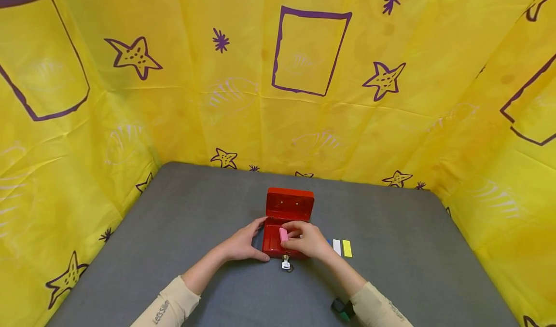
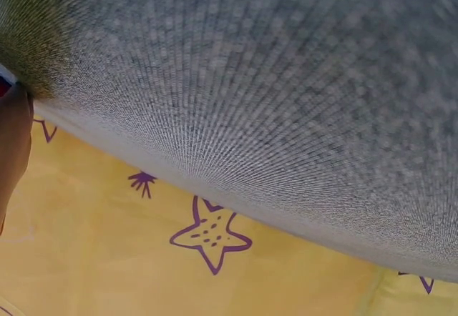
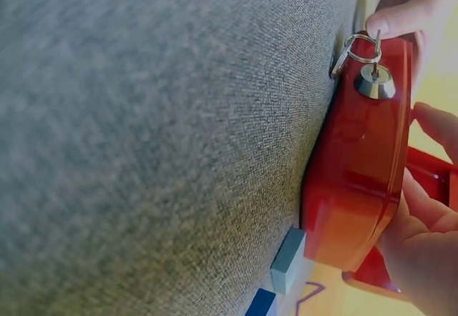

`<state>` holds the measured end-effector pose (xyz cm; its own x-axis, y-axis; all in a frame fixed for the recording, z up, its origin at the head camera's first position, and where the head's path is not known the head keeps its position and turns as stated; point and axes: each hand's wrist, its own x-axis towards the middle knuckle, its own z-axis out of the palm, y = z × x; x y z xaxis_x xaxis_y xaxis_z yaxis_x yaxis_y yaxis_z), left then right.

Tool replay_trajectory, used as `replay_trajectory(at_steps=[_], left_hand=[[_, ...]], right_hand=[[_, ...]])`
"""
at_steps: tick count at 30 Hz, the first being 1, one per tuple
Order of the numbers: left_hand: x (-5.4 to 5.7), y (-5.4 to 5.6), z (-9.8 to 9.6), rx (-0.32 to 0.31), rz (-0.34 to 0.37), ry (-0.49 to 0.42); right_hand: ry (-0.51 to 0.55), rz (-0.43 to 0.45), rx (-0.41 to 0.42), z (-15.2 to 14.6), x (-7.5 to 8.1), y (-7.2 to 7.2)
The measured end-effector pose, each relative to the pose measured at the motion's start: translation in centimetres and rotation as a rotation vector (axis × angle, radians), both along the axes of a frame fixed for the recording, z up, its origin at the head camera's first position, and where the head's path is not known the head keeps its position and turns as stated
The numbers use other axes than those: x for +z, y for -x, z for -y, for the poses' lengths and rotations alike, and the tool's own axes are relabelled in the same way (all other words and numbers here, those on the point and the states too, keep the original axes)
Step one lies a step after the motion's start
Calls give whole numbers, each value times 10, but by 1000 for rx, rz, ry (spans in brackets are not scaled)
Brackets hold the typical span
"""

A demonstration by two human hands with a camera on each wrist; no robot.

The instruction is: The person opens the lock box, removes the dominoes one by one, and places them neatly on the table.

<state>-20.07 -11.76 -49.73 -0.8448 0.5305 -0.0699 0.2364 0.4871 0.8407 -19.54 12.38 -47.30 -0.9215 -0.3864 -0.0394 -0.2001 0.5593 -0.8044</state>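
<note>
A small red cash box (image 1: 270,242) stands on the grey table with its lid (image 1: 289,202) raised at the back. My left hand (image 1: 241,245) holds the box's left side, the thumb by the front corner and the fingers by the back one. Over the open box, my right hand (image 1: 309,240) pinches a pink block (image 1: 284,235) between thumb and fingers. The right wrist view shows a key in the front lock (image 3: 375,84), with a key ring (image 3: 361,48) hanging from it. Only a sliver of the left hand (image 2: 13,137) appears in the left wrist view.
Right of the box lie a white block (image 1: 336,247), a yellow block (image 1: 347,249) and a partly hidden blue block (image 1: 328,242). A dark object (image 1: 342,309) is beside the right sleeve. Yellow patterned cloth (image 1: 304,129) surrounds the table's back and sides.
</note>
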Motion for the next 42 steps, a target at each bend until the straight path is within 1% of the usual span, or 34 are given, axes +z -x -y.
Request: replay_trajectory(at_steps=[7, 11, 15, 20, 27, 32, 37, 42], left_hand=[[-2, 0, 0, -6, -7, -8], [-3, 1, 0, -5, -1, -8], [-2, 1, 0, 2, 5, -5], [-5, 2, 0, 11, 12, -4], [-5, 2, 0, 17, 10, -7], [-4, 2, 0, 24, 15, -9], [-4, 2, -1, 27, 19, -10], [-4, 2, -1, 28, 20, -8]], right_hand=[[46, 28, -6, -6, 1, -2], [88, 61, -17, -11, 1, -3], [127, 92, -39, -15, 0, -4], [178, 119, -60, -19, -1, -5], [205, 119, -48, -28, -1, -7], [212, 132, -62, -34, -2, -9], [254, 155, -86, -41, -1, -12], [299, 183, -108, -46, 3, -16]])
